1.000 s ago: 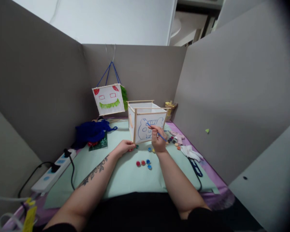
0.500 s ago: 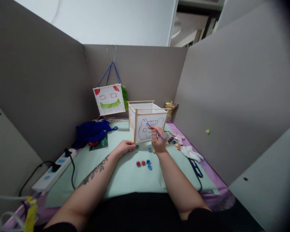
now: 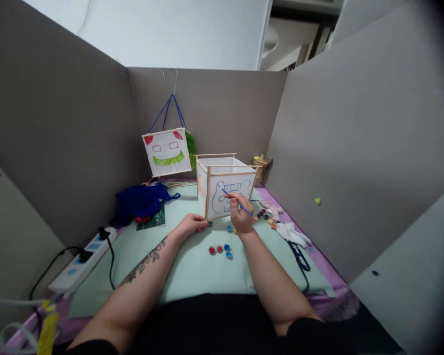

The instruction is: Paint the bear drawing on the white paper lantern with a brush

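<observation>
A white box-shaped lantern (image 3: 225,172) with a wooden stick frame stands on the pale green sheet (image 3: 192,271), a blue outline of an animal face on its front panel. My right hand (image 3: 241,213) is closed around a thin blue paintbrush (image 3: 245,209), whose tip is at the upper left of the drawing. The fingers of my left hand (image 3: 191,225) pinch the lantern's lower front corner. Nearer to me lie small paint pots, red (image 3: 212,250) and blue (image 3: 229,255). More pots sit under the lantern's front edge, partly behind my right hand.
A finished-looking lantern (image 3: 168,153) hangs at the back left. Blue cloth (image 3: 138,199) lies below it. A power strip (image 3: 83,261) with black cables is at left. White gloves (image 3: 291,233) and a dark blue tool (image 3: 299,256) lie at right. Grey panels enclose the table.
My right hand and the brush have shifted slightly left, with the tip a little lower on the panel. The left hand holds the same corner.
</observation>
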Demonstrator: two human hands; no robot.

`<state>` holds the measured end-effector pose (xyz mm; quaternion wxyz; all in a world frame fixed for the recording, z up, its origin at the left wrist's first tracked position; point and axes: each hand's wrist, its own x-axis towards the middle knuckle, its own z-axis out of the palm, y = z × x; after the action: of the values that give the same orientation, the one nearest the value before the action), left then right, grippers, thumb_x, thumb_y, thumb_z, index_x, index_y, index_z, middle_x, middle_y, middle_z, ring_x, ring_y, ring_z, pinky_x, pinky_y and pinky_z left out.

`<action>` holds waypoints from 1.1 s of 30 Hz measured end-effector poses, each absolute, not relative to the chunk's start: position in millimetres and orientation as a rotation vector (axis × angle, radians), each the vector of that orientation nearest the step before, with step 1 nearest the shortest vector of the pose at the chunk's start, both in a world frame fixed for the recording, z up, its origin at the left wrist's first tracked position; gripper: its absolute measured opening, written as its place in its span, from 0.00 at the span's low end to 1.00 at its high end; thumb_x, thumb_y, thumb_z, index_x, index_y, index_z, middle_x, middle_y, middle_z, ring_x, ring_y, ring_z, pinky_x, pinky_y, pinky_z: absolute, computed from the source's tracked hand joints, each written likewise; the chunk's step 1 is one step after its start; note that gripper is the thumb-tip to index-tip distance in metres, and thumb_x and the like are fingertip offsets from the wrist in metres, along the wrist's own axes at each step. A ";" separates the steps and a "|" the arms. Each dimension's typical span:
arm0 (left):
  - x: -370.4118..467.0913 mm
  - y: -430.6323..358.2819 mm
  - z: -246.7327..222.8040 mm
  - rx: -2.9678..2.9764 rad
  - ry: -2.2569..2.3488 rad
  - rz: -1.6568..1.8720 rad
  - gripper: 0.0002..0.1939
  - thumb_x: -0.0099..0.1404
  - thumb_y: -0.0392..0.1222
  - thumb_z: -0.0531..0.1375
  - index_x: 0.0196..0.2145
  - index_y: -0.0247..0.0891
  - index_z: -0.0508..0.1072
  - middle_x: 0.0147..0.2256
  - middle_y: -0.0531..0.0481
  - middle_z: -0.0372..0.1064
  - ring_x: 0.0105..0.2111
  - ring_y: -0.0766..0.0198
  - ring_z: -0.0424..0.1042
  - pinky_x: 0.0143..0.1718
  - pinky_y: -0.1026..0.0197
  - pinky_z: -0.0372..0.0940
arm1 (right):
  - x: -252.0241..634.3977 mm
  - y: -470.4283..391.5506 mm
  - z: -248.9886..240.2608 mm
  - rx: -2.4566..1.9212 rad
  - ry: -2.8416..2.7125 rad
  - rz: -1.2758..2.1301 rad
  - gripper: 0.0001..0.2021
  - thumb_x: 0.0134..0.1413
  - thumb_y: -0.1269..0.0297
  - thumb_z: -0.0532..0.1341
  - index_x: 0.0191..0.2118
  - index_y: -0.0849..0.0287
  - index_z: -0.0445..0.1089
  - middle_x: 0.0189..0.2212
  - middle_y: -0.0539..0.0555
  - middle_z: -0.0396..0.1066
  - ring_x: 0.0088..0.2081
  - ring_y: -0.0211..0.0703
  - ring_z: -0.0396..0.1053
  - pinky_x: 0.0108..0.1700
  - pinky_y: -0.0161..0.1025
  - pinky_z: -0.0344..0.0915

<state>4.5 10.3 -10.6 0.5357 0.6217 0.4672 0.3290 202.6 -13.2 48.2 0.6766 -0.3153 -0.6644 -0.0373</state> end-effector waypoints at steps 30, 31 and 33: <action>3.7 12.6 -14.4 1.502 1.127 0.785 0.20 0.46 0.53 0.65 0.27 0.31 0.75 0.17 0.53 0.62 0.19 0.70 0.56 0.22 0.65 0.48 | 203.9 -15.4 47.1 -0.766 -1.412 -0.155 0.11 0.57 0.67 0.51 0.38 0.57 0.70 0.32 0.54 0.75 0.37 0.44 0.71 0.42 0.43 0.67; 3.8 11.9 -13.7 1.500 1.128 0.785 0.20 0.46 0.53 0.65 0.27 0.31 0.75 0.17 0.53 0.62 0.19 0.71 0.56 0.22 0.65 0.48 | 203.6 -15.1 47.1 -0.764 -1.415 -0.151 0.11 0.57 0.67 0.51 0.38 0.57 0.70 0.32 0.54 0.75 0.37 0.44 0.71 0.42 0.43 0.67; 4.1 10.5 -12.0 1.497 1.129 0.784 0.20 0.46 0.53 0.65 0.27 0.31 0.75 0.17 0.53 0.62 0.19 0.70 0.56 0.22 0.65 0.48 | 202.8 -14.3 47.2 -0.761 -1.420 -0.136 0.11 0.57 0.67 0.51 0.38 0.57 0.70 0.32 0.54 0.75 0.37 0.44 0.71 0.42 0.43 0.67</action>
<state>4.1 10.5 -12.0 0.5267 0.6261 0.4723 0.3280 202.8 -14.3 47.2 0.6906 -0.3404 -0.6352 -0.0608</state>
